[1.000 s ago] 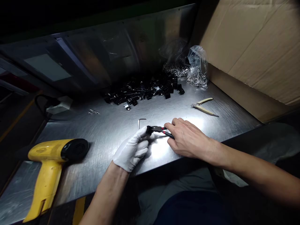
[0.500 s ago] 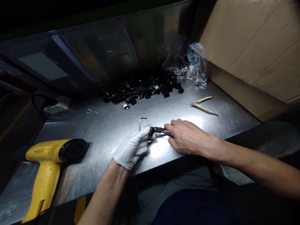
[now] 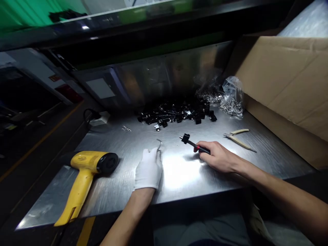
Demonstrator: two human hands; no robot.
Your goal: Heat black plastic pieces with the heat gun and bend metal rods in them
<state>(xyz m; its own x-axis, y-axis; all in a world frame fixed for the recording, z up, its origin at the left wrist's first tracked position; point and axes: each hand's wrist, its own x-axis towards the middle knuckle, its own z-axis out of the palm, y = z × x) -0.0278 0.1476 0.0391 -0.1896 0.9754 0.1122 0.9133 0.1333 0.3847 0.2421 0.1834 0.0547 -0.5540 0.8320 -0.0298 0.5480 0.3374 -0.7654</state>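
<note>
Black-handled pliers [image 3: 201, 149], light and stiff, best taken by the grips: my right hand [image 3: 217, 157] has its fingers clamped round them.

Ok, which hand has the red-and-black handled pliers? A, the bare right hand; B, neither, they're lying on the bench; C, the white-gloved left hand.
A: the bare right hand grips the handles of the pliers, while the white-gloved left hand is right at the hex key.
</note>
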